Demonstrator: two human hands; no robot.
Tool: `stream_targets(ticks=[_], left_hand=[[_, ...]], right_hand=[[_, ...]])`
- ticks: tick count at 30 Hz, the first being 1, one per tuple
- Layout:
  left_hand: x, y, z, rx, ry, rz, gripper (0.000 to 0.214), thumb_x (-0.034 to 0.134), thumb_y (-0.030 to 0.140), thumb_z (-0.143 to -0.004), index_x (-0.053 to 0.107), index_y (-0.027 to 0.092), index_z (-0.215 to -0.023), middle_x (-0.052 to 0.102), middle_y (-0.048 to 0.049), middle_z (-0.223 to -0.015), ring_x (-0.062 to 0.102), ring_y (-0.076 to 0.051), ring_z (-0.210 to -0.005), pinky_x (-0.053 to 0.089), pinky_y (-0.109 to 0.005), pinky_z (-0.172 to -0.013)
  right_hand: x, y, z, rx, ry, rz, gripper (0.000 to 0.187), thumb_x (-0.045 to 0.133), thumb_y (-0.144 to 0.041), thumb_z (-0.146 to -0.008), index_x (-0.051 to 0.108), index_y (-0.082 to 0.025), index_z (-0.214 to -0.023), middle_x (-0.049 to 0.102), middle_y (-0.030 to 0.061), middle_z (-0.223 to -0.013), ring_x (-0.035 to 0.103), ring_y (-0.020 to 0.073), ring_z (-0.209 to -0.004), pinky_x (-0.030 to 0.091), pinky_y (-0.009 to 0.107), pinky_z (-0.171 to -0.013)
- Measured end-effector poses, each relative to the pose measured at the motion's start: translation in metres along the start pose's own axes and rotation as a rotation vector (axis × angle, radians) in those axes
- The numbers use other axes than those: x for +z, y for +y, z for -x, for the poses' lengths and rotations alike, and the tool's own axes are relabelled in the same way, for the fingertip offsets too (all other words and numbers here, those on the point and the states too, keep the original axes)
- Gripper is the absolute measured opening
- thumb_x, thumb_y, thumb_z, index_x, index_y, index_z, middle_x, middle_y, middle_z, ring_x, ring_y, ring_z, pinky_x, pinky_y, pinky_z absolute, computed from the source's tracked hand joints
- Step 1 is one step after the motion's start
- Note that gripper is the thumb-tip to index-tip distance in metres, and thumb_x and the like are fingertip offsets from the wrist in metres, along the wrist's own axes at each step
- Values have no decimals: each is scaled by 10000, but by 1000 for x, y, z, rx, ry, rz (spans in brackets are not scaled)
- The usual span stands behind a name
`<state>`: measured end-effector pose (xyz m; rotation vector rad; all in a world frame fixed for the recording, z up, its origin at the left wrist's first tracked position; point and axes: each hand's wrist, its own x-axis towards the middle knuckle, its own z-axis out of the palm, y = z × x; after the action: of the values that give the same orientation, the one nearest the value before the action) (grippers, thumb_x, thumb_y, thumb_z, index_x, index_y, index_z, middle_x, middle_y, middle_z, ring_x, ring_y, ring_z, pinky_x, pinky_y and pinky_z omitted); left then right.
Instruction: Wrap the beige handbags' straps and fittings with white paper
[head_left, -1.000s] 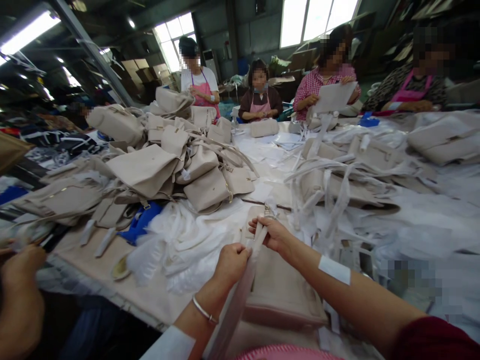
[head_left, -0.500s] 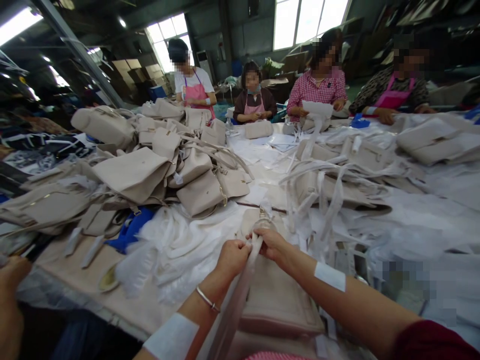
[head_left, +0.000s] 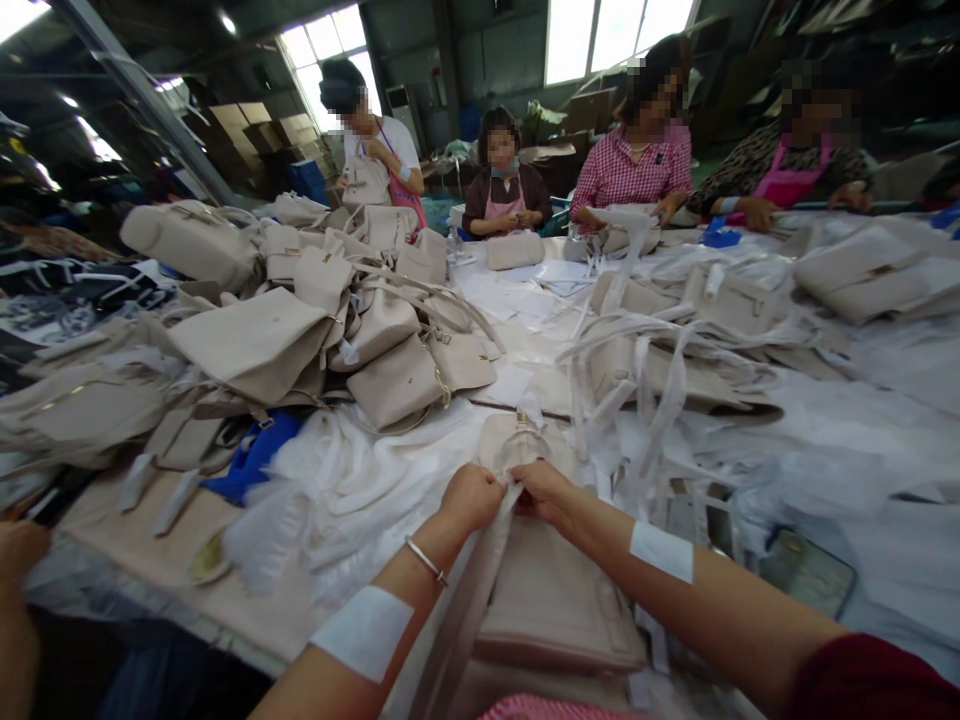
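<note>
Strap [head_left: 466,590], cut off below: my left hand [head_left: 472,497] and right hand [head_left: 544,490] pinch it, partly hiding the bag [head_left: 555,600]. The tabletop [head_left: 255,608] ends lower left.

The one view is taken by a camera worn on the head, set above the near side of the worktable [head_left: 255,610] and faced forward and down, with the forearms [head_left: 739,610] brought in from seven and four o'clock. The left hand [head_left: 474,497] at six and the right hand [head_left: 546,490] at five are seen close up, while distant windows [head_left: 619,35] are caught at eleven and one; toward ten, the dim background [head_left: 52,110] can perhaps be only partly read.
</note>
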<state>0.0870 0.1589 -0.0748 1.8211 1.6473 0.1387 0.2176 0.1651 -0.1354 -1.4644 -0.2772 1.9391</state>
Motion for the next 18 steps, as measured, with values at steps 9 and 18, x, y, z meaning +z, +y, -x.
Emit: stream_targets(ticks=[9,18], left_hand=[[5,11,-32,-14,-30,-60,252,607,330,-735,748,122,-712,715,-153,-775,633,-247,-782,421,-305,-708],[-10,9,-39,-84,-113,240,218,698,332,-686,721,116,-704,608,-12,-571,528,-145,-598,394,-236,-543]], right_hand=[[-14,-6,39,64,-141,112,356,430,-501,-923,539,-174,-836,595,41,-656,596,169,-567,508,309,-515],[29,34,87,138,-221,-134,92,577,-218,-868,588,-162,-941,684,29,-698,661,162,-610,565,353,-691]])
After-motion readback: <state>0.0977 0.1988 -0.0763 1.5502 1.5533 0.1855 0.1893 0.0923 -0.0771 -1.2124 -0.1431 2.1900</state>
